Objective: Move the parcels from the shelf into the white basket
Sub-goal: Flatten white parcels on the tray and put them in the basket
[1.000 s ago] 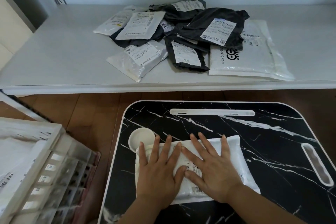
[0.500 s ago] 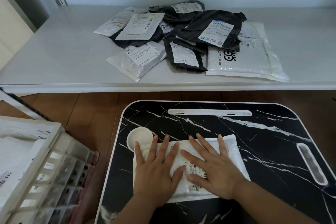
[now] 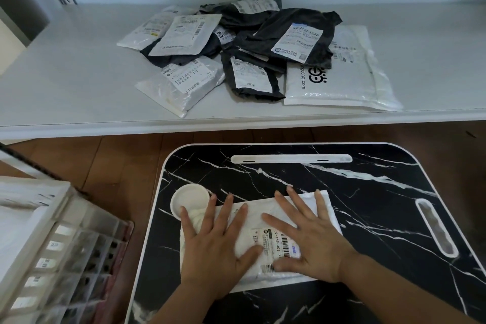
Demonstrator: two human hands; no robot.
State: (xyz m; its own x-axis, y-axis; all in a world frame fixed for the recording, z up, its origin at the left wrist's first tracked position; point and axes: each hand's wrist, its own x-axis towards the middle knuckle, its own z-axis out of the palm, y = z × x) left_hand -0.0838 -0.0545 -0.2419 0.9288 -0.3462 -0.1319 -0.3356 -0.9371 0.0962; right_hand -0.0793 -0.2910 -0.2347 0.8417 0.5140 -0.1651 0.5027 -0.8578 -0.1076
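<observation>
- A person's left hand [image 3: 215, 244] and right hand [image 3: 313, 242] lie side by side, palms down and fingers spread straight, on a flat white plastic mailer with a printed barcode label [image 3: 278, 247]; neither hand curls around it.
- The white mailer rests on a black marble-patterned lap tray with a white rim [image 3: 368, 192], toward the tray's near-left part, its left end just beside a round white cup recess [image 3: 188, 200] at the tray's left edge.
- The left hand's little finger reaches the edge of that recess; the right thumb presses near the label.
- A long white slot [image 3: 291, 158] runs along the tray's far edge, and a shorter slot [image 3: 436, 226] along its right edge.
- Beyond the tray, a pale grey shelf [image 3: 79, 79] carries a heap of white and black plastic parcels [image 3: 252, 52] near the middle of its front edge, overlapping one another; a large white printed mailer [image 3: 339, 87] lies at the heap's right, close to the front edge.
- The white slatted plastic basket [image 3: 52, 244] stands at lower left, on the brown wooden floor [image 3: 126, 166], well apart from the shelf's heap and just left of the tray.
</observation>
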